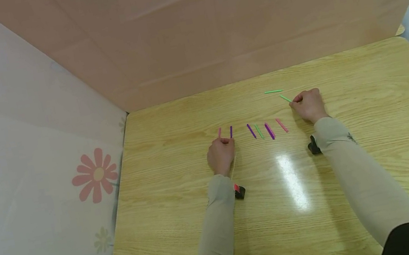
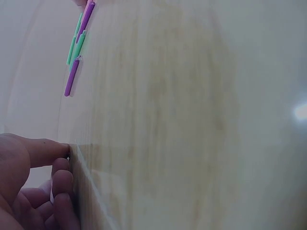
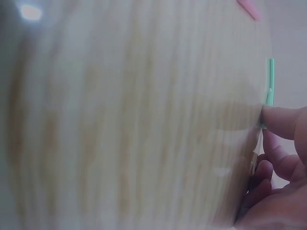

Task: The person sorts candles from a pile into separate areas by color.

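My right hand (image 1: 309, 106) pinches the near end of a green stick (image 1: 285, 97) between thumb and fingertips, low over the table. Just beyond it lies another green stick (image 1: 274, 91). On the left, the fingertips of my left hand (image 1: 221, 155) meet at the near end of a purple stick (image 1: 231, 131) and seem to pinch it. A pink stick (image 1: 219, 132) shows right beside that hand, partly covered. Between the hands lie a purple stick (image 1: 251, 131), a green stick (image 1: 259, 131), a purple stick (image 1: 269, 131) against a pink one, and a pink stick (image 1: 282, 125).
The wood-grain table (image 1: 164, 225) carries all the sticks. A brown sheet (image 1: 212, 30) rises behind its back edge, and a pale flowered curtain (image 1: 32, 176) hangs along the left. Light glares off the tabletop between the forearms.
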The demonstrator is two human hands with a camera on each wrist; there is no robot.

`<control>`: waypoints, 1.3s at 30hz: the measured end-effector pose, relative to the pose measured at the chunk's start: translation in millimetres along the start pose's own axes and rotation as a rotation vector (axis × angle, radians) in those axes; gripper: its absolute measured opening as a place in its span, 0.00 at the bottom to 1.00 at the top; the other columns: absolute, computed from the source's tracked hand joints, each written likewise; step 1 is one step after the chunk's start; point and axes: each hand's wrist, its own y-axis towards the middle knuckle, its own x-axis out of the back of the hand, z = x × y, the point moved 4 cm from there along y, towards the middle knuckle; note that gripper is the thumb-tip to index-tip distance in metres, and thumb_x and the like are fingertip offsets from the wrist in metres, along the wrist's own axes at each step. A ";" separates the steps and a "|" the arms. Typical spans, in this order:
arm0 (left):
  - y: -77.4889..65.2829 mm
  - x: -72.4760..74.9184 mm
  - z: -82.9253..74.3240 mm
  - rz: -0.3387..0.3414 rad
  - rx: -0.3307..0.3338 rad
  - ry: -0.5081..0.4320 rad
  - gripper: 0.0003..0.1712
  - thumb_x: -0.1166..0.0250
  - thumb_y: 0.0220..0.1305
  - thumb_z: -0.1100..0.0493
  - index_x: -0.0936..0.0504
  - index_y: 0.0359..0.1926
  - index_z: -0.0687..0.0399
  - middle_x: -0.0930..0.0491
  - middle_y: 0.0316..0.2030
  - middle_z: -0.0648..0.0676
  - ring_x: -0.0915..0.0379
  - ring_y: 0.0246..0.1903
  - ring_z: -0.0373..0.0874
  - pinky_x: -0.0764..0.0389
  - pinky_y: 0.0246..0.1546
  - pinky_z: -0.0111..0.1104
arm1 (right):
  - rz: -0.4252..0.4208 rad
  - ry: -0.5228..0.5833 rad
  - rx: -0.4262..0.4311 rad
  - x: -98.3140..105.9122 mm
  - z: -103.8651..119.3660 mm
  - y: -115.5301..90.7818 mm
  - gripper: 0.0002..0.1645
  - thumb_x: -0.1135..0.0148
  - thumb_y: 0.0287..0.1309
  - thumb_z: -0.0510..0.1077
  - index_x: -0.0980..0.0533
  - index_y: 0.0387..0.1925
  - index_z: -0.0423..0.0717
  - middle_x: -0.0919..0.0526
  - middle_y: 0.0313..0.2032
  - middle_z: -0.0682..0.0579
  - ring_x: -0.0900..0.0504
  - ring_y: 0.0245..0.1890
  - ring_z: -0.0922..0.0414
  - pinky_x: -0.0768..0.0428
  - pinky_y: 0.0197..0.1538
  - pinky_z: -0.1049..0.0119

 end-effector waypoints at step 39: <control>-1.5 1.6 3.0 -0.027 -0.031 -0.032 0.15 0.38 0.62 0.41 0.12 0.34 0.43 0.14 0.29 0.44 0.20 0.28 0.42 0.29 0.24 0.33 | 0.059 0.049 -0.009 1.5 -1.3 0.2 0.20 0.47 0.66 0.41 0.27 0.44 0.23 0.43 0.58 0.21 0.45 0.60 0.30 0.41 0.61 0.38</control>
